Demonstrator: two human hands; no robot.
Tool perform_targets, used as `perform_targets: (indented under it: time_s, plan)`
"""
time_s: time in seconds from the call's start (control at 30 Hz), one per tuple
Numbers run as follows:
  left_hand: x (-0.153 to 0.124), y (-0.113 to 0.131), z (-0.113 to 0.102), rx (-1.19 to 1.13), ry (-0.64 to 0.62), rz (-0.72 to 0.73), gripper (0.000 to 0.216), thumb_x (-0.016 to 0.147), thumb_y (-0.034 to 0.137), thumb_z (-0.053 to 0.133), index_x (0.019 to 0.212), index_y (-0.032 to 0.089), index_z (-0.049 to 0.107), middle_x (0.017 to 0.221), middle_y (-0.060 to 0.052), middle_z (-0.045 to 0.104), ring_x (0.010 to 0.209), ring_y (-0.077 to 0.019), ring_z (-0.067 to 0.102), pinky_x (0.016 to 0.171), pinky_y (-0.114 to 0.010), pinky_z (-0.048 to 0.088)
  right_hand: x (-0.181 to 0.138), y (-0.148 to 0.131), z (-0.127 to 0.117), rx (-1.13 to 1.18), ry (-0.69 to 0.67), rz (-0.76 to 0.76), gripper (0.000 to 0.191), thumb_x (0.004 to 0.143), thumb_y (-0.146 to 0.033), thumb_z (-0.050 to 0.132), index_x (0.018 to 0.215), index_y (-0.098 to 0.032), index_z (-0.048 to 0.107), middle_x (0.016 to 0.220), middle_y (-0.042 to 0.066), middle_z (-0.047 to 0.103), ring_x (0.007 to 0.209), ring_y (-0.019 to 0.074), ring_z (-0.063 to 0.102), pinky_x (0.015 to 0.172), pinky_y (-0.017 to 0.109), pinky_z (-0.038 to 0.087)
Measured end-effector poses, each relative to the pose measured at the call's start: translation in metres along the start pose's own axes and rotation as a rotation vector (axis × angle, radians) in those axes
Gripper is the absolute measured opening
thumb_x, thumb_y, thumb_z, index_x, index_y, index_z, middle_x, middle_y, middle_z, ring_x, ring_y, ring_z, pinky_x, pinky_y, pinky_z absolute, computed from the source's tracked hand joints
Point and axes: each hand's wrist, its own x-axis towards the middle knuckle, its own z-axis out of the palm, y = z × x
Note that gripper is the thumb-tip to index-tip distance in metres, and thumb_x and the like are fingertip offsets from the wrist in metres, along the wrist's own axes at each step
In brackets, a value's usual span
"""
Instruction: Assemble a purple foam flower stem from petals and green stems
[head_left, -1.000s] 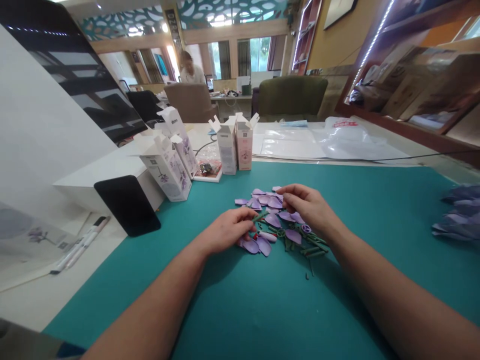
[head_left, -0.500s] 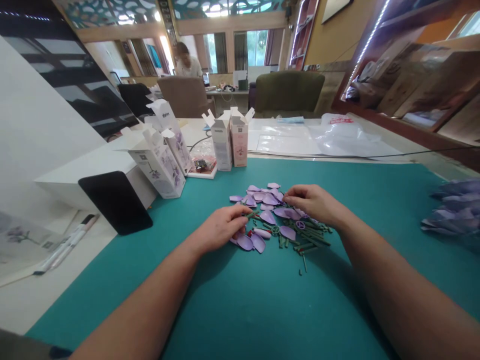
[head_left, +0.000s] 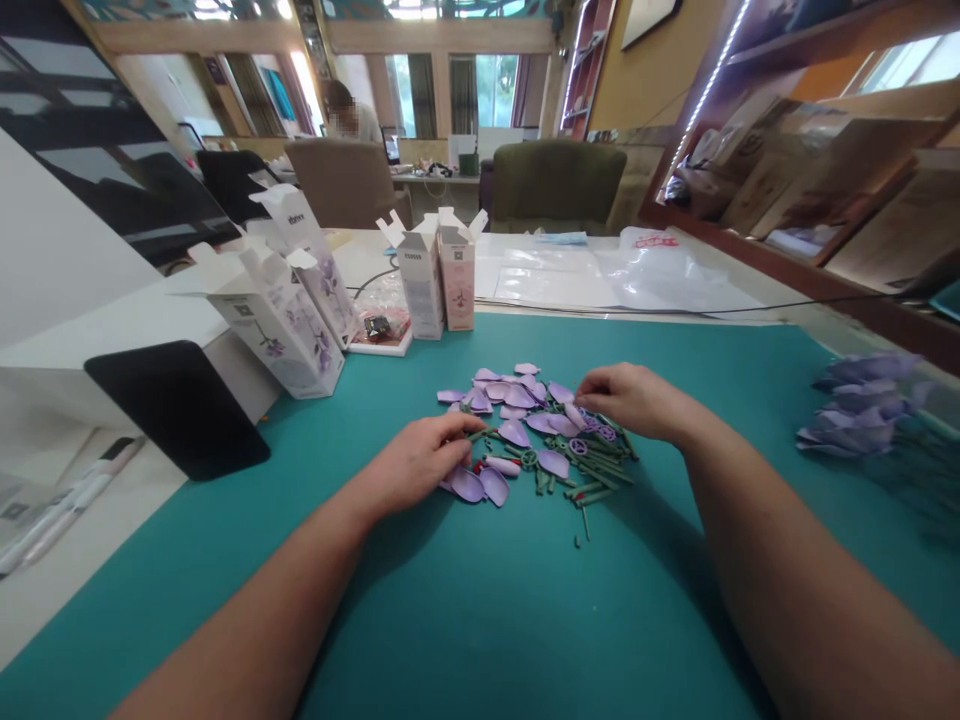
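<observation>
A loose pile of purple petals (head_left: 514, 432), green stem pieces (head_left: 600, 468) and purple wheel-shaped parts (head_left: 577, 446) lies on the green mat (head_left: 480, 610). At its left side, my left hand (head_left: 424, 460) is closed, thumb and forefinger around a thin green stem piece (head_left: 481, 434). My right hand (head_left: 634, 402) reaches in from the right, its fingertips pinched at the edge of a purple petal (head_left: 574, 416). The curled fingers of both hands are partly hidden. A pale pink part with a red end (head_left: 502, 466) rests near the left fingertips.
Opened cartons stand at the back left, among them a white box (head_left: 289, 330) and a pink box (head_left: 457, 275). A black tablet-like panel (head_left: 180, 410) leans at the left. Purple artificial flowers (head_left: 862, 405) lie at the right. Behind the table is a person (head_left: 352, 115).
The view has turned slightly right. My right hand has shifted a little at the pile, and a petal now shows at its fingertips. My left hand stays at the green stem piece.
</observation>
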Motion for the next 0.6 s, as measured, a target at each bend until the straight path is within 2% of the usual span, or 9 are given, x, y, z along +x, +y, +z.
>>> perform_targets:
  time_s: [0.13,0.33,0.6]
  plan:
    - [0.0,0.0,0.001,0.027,0.001,-0.011,0.037,0.08,0.027,0.042,0.109,0.016,0.063,0.083,-0.003,0.068,0.075,-0.0169,0.061,0.071,-0.026,0.047,-0.001,-0.003,0.001,-0.065,-0.048,0.002,0.02,0.079,-0.025,0.051,0.084,-0.022,0.07,0.084,0.002,0.071,0.074,0.016,0.059,0.059,0.023,0.037]
    - [0.001,0.0,0.003,0.076,0.024,-0.01,0.036,0.079,0.026,0.043,0.107,0.016,0.063,0.087,-0.003,0.069,0.079,-0.0175,0.062,0.074,-0.027,0.047,-0.006,-0.014,0.001,-0.12,-0.109,-0.09,0.018,0.079,-0.024,0.051,0.079,-0.021,0.068,0.078,0.002,0.069,0.07,0.0153,0.057,0.056,0.023,0.034]
    - [0.001,-0.002,0.002,0.105,0.039,0.002,0.037,0.079,0.027,0.043,0.107,0.018,0.064,0.087,-0.003,0.069,0.082,-0.0184,0.062,0.074,-0.027,0.047,-0.022,-0.032,-0.001,-0.218,-0.35,-0.233,0.018,0.073,-0.021,0.055,0.081,-0.023,0.071,0.079,0.002,0.069,0.07,0.0153,0.058,0.055,0.023,0.034]
